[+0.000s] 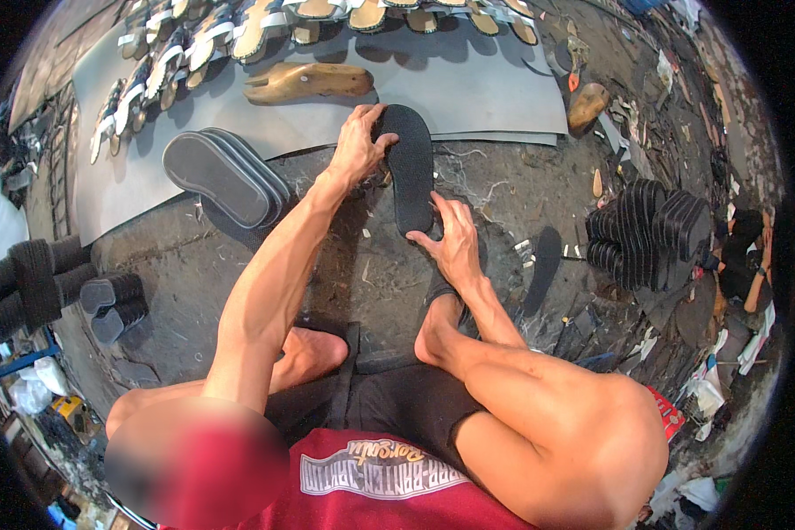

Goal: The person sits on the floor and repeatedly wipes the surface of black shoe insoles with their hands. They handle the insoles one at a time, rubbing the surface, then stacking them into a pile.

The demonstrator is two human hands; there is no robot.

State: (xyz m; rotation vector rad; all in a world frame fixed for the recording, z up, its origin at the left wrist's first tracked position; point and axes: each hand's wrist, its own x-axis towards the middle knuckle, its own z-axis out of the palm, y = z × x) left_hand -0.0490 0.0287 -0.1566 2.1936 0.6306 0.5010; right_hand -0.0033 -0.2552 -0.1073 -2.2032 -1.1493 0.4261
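A black shoe sole (410, 168) is held upright lengthwise in front of me, its textured face toward me. My left hand (359, 143) grips its far end, thumb on the left edge and fingers at the top. Around the near end, my right hand (455, 237) has its thumb under the heel and fingers along the right edge. To the left of my left hand lies a stack of black soles (225, 177) with rimmed edges. A wooden shoe last (309, 83) rests just beyond my left hand.
Several sandals (256, 31) stand in rows on a grey sheet (468, 106) at the back. Bundled soles (649, 231) sit at the right, a smaller stack (113, 305) at the left. A single dark sole (543, 269) and another wooden last (587, 108) lie to the right. Scraps litter the floor.
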